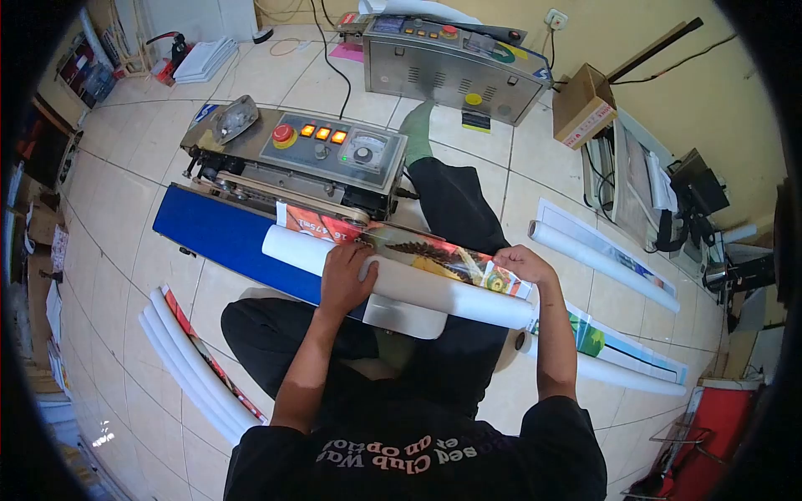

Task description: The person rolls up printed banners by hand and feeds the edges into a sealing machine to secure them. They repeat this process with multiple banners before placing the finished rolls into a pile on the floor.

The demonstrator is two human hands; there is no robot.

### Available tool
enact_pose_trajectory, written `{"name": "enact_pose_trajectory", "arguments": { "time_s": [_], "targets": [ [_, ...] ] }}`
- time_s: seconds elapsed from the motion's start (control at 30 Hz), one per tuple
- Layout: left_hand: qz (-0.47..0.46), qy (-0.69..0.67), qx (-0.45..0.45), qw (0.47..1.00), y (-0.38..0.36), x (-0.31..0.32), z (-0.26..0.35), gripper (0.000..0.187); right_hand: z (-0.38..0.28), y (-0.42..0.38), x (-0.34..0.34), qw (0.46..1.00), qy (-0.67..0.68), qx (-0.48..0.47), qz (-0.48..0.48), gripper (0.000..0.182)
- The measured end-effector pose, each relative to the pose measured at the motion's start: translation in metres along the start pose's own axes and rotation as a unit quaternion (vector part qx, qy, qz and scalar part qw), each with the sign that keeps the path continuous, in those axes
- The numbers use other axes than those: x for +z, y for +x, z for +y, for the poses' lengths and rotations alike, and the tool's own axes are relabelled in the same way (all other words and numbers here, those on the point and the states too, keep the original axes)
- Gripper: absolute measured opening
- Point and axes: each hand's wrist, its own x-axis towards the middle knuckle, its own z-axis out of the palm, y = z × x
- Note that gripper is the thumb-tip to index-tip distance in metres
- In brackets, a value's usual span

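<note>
A rolled white sheet (468,301) with a printed colour edge (426,255) lies across the lap, and its printed edge runs along the front of a metal machine (334,154) with lit orange switches. My left hand (348,278) is closed on the roll near its middle, beside the printed strip. At the right end, my right hand (520,263) pinches the upper printed edge between thumb and fingers. A blue conveyor belt (225,242) extends under the left end of the roll.
Several white rolls (196,367) lie on the floor at left. More rolls (601,263) (618,371) lie at right. Behind stand a second metal machine (451,71) and a cardboard box (585,108). A black cable hangs above the near machine.
</note>
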Motion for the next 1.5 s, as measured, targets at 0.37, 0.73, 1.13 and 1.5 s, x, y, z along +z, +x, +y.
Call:
{"name": "enact_pose_trajectory", "arguments": {
  "time_s": [0.37,0.73,1.13,1.5],
  "targets": [
    [0.007,-0.009,-0.011,1.000,0.003,-0.015,-0.018,0.024,0.014,-0.001,-0.011,0.998,0.045,-0.007,-0.053,0.021],
    [0.137,0.017,-0.103,0.985,-0.003,-0.024,-0.058,0.016,0.012,-0.008,-0.009,0.994,0.101,0.028,-0.012,0.018],
    [0.094,0.170,-0.191,0.962,-0.007,-0.070,-0.127,0.054,0.001,0.007,0.008,0.994,0.096,-0.036,0.027,0.019],
    [0.046,0.248,-0.296,0.921,-0.014,-0.088,-0.168,0.069,-0.007,0.027,0.011,0.993,0.104,-0.025,-0.044,0.020]
  ]
}}
